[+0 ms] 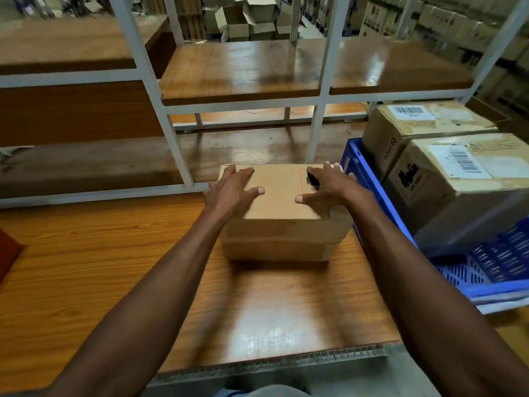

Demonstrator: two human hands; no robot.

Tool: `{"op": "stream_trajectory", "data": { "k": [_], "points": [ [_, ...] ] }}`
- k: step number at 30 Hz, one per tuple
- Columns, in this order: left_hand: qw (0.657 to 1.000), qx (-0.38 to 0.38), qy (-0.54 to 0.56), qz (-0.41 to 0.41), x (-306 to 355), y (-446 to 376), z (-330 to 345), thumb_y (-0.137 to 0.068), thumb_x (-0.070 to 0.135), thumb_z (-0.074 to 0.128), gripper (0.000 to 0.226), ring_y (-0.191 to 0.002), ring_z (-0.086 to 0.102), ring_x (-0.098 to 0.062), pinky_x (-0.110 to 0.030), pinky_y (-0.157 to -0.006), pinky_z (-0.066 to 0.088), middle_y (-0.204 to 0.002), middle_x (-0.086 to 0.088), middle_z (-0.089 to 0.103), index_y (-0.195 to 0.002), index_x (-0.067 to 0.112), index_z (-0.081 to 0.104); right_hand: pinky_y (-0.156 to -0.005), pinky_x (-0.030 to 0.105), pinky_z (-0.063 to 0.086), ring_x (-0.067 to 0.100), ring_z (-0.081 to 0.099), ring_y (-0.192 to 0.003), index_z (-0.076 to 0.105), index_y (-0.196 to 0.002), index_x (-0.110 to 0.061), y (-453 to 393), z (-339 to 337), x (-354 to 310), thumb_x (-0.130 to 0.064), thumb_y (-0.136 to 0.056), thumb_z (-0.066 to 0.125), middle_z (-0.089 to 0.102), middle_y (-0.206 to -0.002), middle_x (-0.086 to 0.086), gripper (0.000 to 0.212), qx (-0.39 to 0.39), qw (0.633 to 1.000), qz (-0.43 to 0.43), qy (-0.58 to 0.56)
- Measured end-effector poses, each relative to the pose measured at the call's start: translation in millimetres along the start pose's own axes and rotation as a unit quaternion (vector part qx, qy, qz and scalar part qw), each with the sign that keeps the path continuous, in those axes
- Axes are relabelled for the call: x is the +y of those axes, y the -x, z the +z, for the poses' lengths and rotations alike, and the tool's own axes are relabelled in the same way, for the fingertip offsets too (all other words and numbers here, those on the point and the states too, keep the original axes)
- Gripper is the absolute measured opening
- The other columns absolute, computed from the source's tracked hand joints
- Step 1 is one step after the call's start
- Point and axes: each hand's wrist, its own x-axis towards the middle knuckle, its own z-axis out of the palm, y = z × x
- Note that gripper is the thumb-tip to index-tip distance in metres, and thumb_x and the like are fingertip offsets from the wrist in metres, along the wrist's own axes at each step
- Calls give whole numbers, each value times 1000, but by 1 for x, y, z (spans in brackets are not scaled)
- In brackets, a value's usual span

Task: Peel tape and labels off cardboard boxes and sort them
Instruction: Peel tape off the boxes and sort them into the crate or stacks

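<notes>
Light: moderate indoor, warm, from overhead.
Glare: pale sheen on the wooden table (257,325) near its front edge, and on the shelf board (286,67) above.
Shadows: soft, dark patch in front of the cardboard box (280,233).
Blur: motion smear on the blue crate (492,270) and far background.
Distortion: wide-angle bending at the edges; shelf posts (143,67) lean.

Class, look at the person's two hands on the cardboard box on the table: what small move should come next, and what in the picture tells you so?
Probably draw the box closer. Both the left hand and right hand lie spread on its top at full arm's reach, gripping nothing, and no tape or label on it shows clearly from here.
</notes>
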Motion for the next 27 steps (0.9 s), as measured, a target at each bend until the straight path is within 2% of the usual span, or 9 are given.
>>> {"op": "stream_trajectory", "data": {
  "k": [2, 4, 6, 9, 14, 17, 22, 25, 27],
  "points": [
    [998, 10, -57, 15, 9, -6, -4, -94, 62, 59, 61, -142, 38, -43, -61, -110, 35, -161, -9, 36, -148, 35, 49, -103, 47, 47, 31, 53, -129, 52, -143, -27, -9, -4, -3, -50, -89, 76, 53, -147, 7, 64, -18, 999, -14, -24],
    [993, 2, -112, 46, 20, -7, -12, -96, 56, 61, 60, -145, 32, -43, -59, -112, 30, -160, -8, 37, -150, 36, 46, -91, 42, 50, 27, 58, -117, 56, -135, -27, -14, -9, -5, -52, -87, 77, 60, -138, 5, 58, -29, 999, -15, 2],
    [984, -49, -147, 85, 31, -4, -16, -99, 49, 59, 62, -148, 27, -42, -57, -115, 29, -164, -6, 32, -156, 39, 36, -86, 41, 50, 26, 59, -109, 58, -130, -27, -18, -14, -7, -58, -83, 78, 63, -130, 3, 60, -31, 999, -8, 44],
    [968, -92, -202, 118, 34, -5, -17, -101, 50, 55, 59, -143, 34, -41, -54, -108, 37, -161, -6, 37, -156, 38, 35, -93, 43, 51, 27, 57, -114, 56, -134, -26, -21, -20, -10, -57, -79, 81, 61, -132, 3, 68, -45, 997, 5, 65],
    [966, -103, -205, 116, 35, -15, -22, -94, 54, 63, 64, -136, 45, -37, -51, -100, 46, -155, -7, 45, -151, 36, 41, -93, 44, 47, 31, 54, -126, 48, -146, -25, -14, -26, -30, -54, -81, 81, 54, -145, 6, 78, -107, 982, 23, 155],
    [965, -107, -214, 107, 38, -16, -21, -94, 55, 63, 66, -135, 47, -37, -49, -99, 48, -154, -7, 46, -153, 35, 40, -105, 45, 44, 34, 46, -139, 40, -155, -21, -1, -15, -34, -46, -92, 73, 46, -157, 9, 76, -86, 981, 2, 173],
    [960, -132, -228, 96, 57, -2, -21, -97, 53, 62, 65, -131, 50, -37, -53, -100, 49, -149, -10, 51, -153, 26, 41, -110, 48, 41, 33, 40, -146, 37, -158, -28, 4, -19, -22, -52, -89, 74, 40, -163, 5, 82, -69, 987, -21, 146],
    [958, -141, -233, 94, 60, 2, -16, -95, 57, 62, 69, -128, 52, -37, -55, -98, 51, -145, -10, 53, -153, 27, 40, -113, 50, 39, 33, 36, -149, 32, -161, -30, 4, -19, -22, -53, -89, 74, 35, -166, 4, 86, -74, 986, -19, 148],
    [960, -137, -227, 90, 56, -1, -17, -93, 60, 63, 72, -128, 52, -37, -55, -99, 50, -145, -9, 53, -153, 29, 39, -111, 48, 40, 34, 38, -147, 34, -159, -28, 7, -19, -25, -51, -91, 73, 36, -165, 6, 82, -75, 986, -20, 151]
  ]
}}
